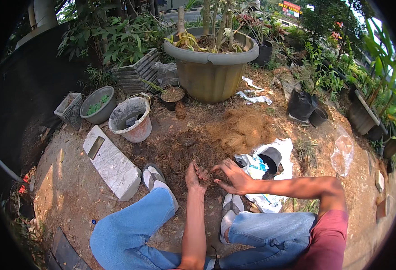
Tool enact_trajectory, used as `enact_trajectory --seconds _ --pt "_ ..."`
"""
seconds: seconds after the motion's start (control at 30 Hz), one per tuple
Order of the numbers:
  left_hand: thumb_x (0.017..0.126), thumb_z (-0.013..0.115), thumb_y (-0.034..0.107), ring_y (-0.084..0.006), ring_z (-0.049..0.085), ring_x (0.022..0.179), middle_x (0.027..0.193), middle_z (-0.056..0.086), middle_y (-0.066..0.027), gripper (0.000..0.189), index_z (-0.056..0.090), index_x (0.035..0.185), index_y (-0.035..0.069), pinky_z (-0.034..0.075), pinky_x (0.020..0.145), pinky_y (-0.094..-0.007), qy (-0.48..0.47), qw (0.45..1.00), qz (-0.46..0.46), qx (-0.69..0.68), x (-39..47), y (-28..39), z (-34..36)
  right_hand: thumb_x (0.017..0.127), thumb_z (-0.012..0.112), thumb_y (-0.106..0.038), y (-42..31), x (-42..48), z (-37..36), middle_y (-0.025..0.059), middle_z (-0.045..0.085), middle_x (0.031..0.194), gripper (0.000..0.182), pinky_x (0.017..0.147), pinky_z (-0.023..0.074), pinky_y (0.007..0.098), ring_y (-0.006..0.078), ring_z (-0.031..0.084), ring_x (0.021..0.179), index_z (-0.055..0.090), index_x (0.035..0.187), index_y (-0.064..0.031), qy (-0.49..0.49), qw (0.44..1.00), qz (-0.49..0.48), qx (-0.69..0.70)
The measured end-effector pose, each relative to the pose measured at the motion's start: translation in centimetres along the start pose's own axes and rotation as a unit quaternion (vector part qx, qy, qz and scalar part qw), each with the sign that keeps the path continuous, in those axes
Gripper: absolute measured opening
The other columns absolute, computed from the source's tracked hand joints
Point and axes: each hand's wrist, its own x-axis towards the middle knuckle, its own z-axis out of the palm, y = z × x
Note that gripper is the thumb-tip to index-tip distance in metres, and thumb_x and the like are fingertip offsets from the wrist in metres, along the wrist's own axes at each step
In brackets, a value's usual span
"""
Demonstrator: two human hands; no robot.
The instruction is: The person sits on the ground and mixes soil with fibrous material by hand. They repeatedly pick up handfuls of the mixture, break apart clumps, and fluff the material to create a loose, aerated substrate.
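Observation:
My left hand [197, 175] is held palm up in front of me, its fingers curled; some thin dark fibres seem to lie at its fingers. Just to its right is my right hand [233, 177], fingers spread and bent towards the left hand, the two not touching. Beneath and beyond both hands spreads a loose heap of dark brown fibres [181, 148] on the soil. A lighter tangle of coconut-like fibre [248, 128] lies farther back on the right. Beside my right hand, a black plastic pot [273, 158] lies tilted on a white plastic sack [287, 152] with blue print.
A dirty bucket [140, 130], a grey basin [108, 106] and a pale slab [113, 165] stand or lie on the left. Behind the fibres is a large planter [211, 76]. Black plant bags [302, 104] and a clear plastic bag [342, 152] are on the right.

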Motion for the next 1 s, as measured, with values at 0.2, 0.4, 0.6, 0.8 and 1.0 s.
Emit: enact_trajectory --seconds 0.2,0.4,0.6,0.8,1.0 --pt "0.097 0.059 0.032 -0.0126 0.039 0.045 0.057 0.036 0.0024 0.033 0.045 0.073 0.015 0.033 0.045 -0.0288 0.089 0.992 0.043 0.074 1.8 0.0 -0.9 0.093 0.067 -0.020 1.7 -0.8 1.2 0.0225 0.054 0.112 0.038 0.100 0.0396 0.0499 0.0424 0.051 0.111 0.052 0.123 -0.0019 -0.027 0.998 0.047 0.034" --pt "0.097 0.055 0.032 -0.0193 0.058 0.055 0.064 0.053 -0.0017 0.026 0.060 0.086 0.008 0.054 0.056 -0.0356 0.134 0.985 0.036 0.100 2.2 0.5 -2.6 0.095 0.063 -0.026 4.0 0.0 3.0 0.0262 0.050 0.119 0.046 0.106 0.0373 0.0500 0.0447 0.047 0.118 0.046 0.128 0.0011 -0.088 0.993 0.080 0.013" --pt "0.097 0.053 0.031 -0.0217 0.069 0.072 0.076 0.063 -0.0067 0.033 0.066 0.100 0.000 0.060 0.066 -0.0366 0.081 0.972 0.026 0.220 2.0 0.9 -3.4 0.092 0.067 -0.041 4.1 2.0 4.8 0.0285 0.046 0.127 0.073 0.105 0.0366 0.0522 0.0461 0.044 0.123 0.035 0.139 0.0035 -0.072 0.986 0.151 -0.006" --pt "0.096 0.057 0.028 -0.0234 0.070 0.074 0.084 0.066 -0.0090 0.030 0.066 0.101 0.000 0.061 0.070 -0.0337 0.018 1.000 -0.024 0.010 0.3 -0.6 0.1 0.075 0.079 -0.057 4.6 3.2 6.0 0.0300 0.037 0.141 0.113 0.112 0.0299 0.0542 0.0464 0.035 0.136 0.017 0.150 -0.0009 -0.085 0.959 0.264 0.057" --pt "0.096 0.062 0.022 -0.0076 0.064 0.065 0.080 0.061 -0.0003 0.017 0.064 0.098 0.005 0.057 0.059 -0.0222 -0.068 0.997 -0.020 -0.040 0.4 0.8 -0.5 0.071 0.082 -0.057 2.7 4.3 5.4 0.0286 0.039 0.138 0.117 0.110 0.0345 0.0489 0.0413 0.044 0.128 0.015 0.148 -0.0001 -0.071 0.954 0.291 0.010"
